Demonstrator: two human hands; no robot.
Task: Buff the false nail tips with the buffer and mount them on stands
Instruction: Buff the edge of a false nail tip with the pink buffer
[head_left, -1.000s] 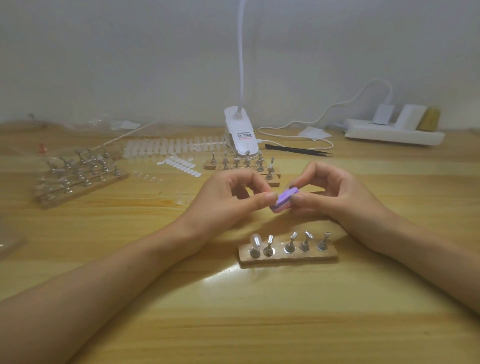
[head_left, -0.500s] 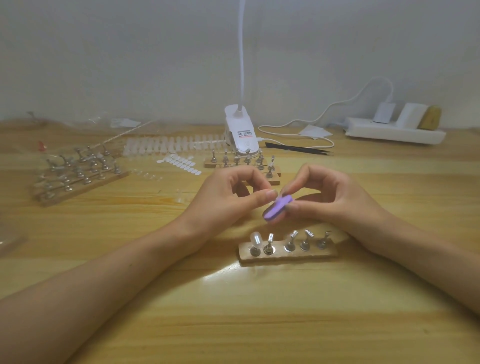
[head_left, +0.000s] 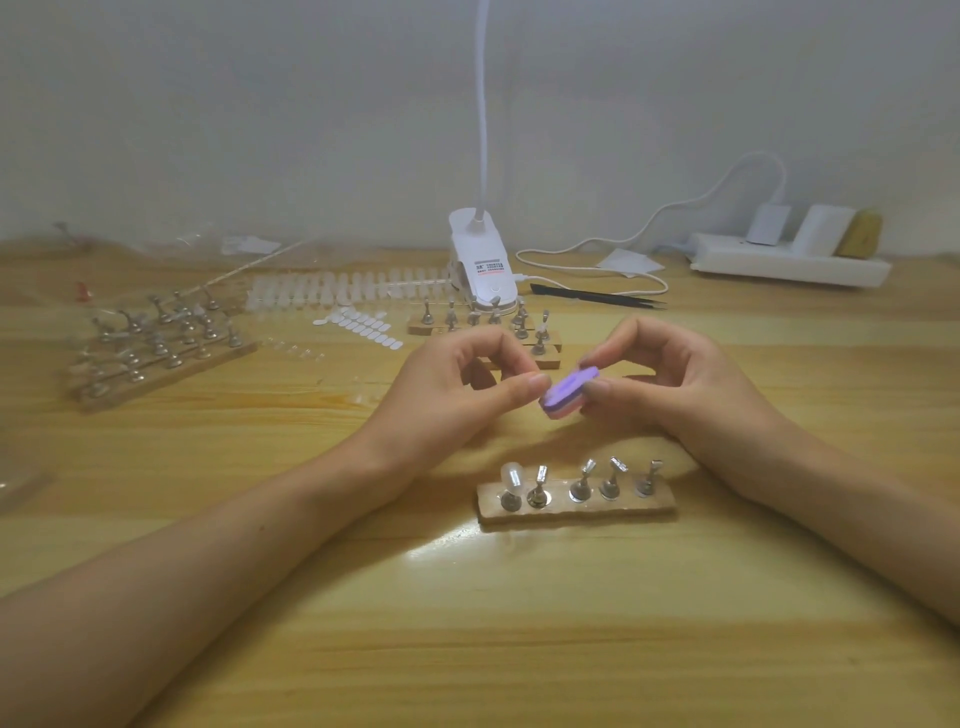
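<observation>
Over the wooden counter, the right hand pinched the buffer against a nail tip, hidden but judged pinched by the left hand, with the stand just nearer than both; light, even strokes were advised.

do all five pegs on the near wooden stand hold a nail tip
No, on the near wooden stand only the leftmost silver metal peg carries a clear false nail tip; the other four are bare.

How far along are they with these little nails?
One nail tip is mounted on the near strip's leftmost stand. The right hand holds the purple buffer against the left hand's pinched fingers; any tip there is hidden. Four stands are bare, and rows of tips wait behind.
</observation>
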